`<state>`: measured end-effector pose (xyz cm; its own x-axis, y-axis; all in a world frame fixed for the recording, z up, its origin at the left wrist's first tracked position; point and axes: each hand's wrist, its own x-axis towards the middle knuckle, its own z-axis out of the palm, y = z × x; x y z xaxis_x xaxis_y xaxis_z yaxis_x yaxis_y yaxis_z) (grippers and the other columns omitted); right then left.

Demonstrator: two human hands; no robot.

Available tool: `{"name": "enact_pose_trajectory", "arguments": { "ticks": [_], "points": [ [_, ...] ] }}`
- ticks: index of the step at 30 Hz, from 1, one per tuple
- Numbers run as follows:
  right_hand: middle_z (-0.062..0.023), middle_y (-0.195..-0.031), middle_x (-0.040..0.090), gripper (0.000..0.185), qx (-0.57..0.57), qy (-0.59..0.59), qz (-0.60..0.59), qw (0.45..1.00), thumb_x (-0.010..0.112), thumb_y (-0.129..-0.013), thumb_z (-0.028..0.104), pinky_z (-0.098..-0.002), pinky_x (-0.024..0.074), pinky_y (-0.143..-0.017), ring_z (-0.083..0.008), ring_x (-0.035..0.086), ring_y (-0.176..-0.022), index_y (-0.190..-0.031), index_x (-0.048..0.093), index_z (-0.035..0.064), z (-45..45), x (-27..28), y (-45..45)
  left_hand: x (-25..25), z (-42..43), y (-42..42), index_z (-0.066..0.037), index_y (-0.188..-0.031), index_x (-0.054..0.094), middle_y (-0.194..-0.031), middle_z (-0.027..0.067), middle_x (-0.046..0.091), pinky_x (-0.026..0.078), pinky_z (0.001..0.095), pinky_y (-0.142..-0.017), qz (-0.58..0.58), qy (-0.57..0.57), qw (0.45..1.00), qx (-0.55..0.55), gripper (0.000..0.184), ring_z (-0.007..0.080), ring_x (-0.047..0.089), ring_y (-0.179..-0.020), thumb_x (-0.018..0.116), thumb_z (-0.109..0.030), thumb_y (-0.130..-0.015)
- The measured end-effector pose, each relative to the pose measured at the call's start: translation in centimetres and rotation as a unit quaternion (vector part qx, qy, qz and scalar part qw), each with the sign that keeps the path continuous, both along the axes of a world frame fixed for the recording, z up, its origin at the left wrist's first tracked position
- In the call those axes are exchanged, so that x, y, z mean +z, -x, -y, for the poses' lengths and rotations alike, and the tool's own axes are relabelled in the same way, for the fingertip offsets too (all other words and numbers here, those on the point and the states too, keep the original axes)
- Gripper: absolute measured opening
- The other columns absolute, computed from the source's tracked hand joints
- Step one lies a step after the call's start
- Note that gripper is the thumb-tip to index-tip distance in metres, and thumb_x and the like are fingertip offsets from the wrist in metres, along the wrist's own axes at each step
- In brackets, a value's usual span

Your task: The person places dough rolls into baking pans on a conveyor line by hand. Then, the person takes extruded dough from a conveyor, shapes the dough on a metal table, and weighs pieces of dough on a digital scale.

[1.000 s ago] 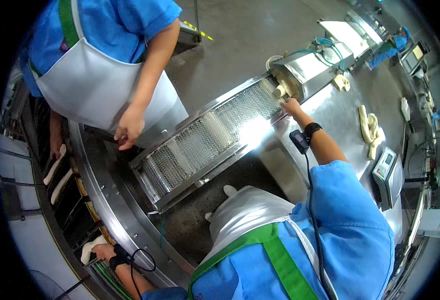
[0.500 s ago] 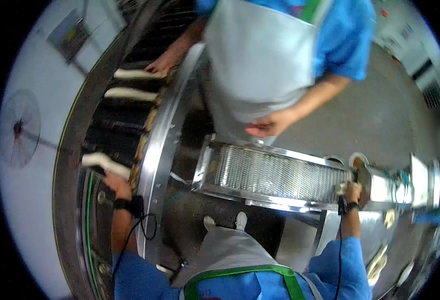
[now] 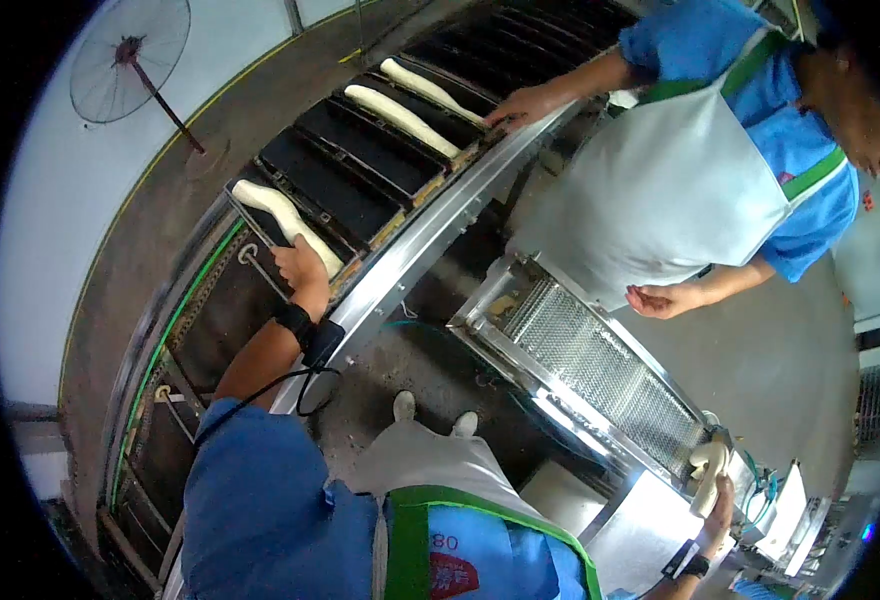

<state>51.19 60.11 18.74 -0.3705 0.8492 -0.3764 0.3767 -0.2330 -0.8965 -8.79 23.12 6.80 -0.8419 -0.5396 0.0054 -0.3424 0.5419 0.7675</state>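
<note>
A long pale strip of dough (image 3: 278, 208) lies along a dark tray (image 3: 305, 170) of the curved line. My left hand (image 3: 303, 268) has its fingers closed at the near part of that strip. Far to the right, my right hand (image 3: 722, 512) is closed round a folded piece of dough (image 3: 706, 478) beside the lower end of the metal mesh conveyor (image 3: 600, 365). Two more dough strips, a nearer one (image 3: 400, 118) and a farther one (image 3: 430, 88), lie in trays farther along.
A co-worker in a pale apron (image 3: 665, 180) stands across the mesh conveyor, one hand (image 3: 525, 108) at the farthest dough strip. A steel rail (image 3: 430, 225) borders the curved tray line. A standing fan (image 3: 130, 52) is by the wall.
My view has turned, so the conveyor now slants down to the right. The strip at my left hand lies more along its tray. The dough in my right hand shows more fully.
</note>
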Motion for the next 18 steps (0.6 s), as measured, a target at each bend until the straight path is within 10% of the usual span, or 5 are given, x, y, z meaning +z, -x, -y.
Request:
{"name": "enact_pose_trajectory", "arguments": {
  "ticks": [6,10,15,18],
  "points": [
    [-0.0125,-0.084,0.053,0.052,0.093,-0.035,-0.139,0.985,0.058,-0.064,0.024,-0.0205,0.0413,-0.058,-0.0147,0.051,-0.069,-0.103,0.039,-0.0040,6.1,6.7,15.0,2.2,2.8,-1.8,0.000,-0.117,0.023,-0.109,0.0200,0.038,0.031,0.0417,-0.083,0.068,-0.072,0.995,0.004,0.054,0.0330,0.038,-0.101,0.039,-0.030,-0.075],
    [-0.0162,-0.086,0.052,0.038,0.203,0.046,-0.259,0.943,0.039,-0.081,0.030,-0.0221,0.0436,-0.056,-0.0163,0.053,-0.066,-0.104,0.041,-0.0002,10.2,7.7,25.1,-0.1,4.7,-2.3,0.001,-0.121,0.013,-0.118,0.0194,0.029,0.024,0.0384,-0.089,0.061,-0.053,0.997,0.012,0.059,0.0311,0.028,-0.109,0.037,-0.032,-0.078],
    [-0.0200,-0.095,0.049,0.053,0.455,0.157,-0.213,0.850,0.053,-0.070,0.019,-0.0258,0.0485,-0.061,-0.0192,0.055,-0.075,-0.112,0.030,-0.0050,16.8,8.0,44.7,0.8,7.1,-2.3,0.001,-0.121,0.013,-0.119,0.0203,0.028,0.024,0.0386,-0.089,0.051,-0.080,0.995,-0.016,0.059,0.0319,0.027,-0.109,0.037,-0.032,-0.078],
    [-0.0082,-0.091,0.050,0.050,0.622,0.136,-0.083,0.767,0.053,-0.068,0.019,-0.0233,0.0417,-0.064,-0.0126,0.050,-0.076,-0.110,0.037,-0.0031,21.6,3.1,56.6,0.5,7.0,-1.8,-0.001,-0.121,0.015,-0.118,0.0199,0.029,0.024,0.0398,-0.088,0.066,-0.075,0.995,0.005,0.059,0.0321,0.028,-0.108,0.038,-0.032,-0.077]
  ]
}}
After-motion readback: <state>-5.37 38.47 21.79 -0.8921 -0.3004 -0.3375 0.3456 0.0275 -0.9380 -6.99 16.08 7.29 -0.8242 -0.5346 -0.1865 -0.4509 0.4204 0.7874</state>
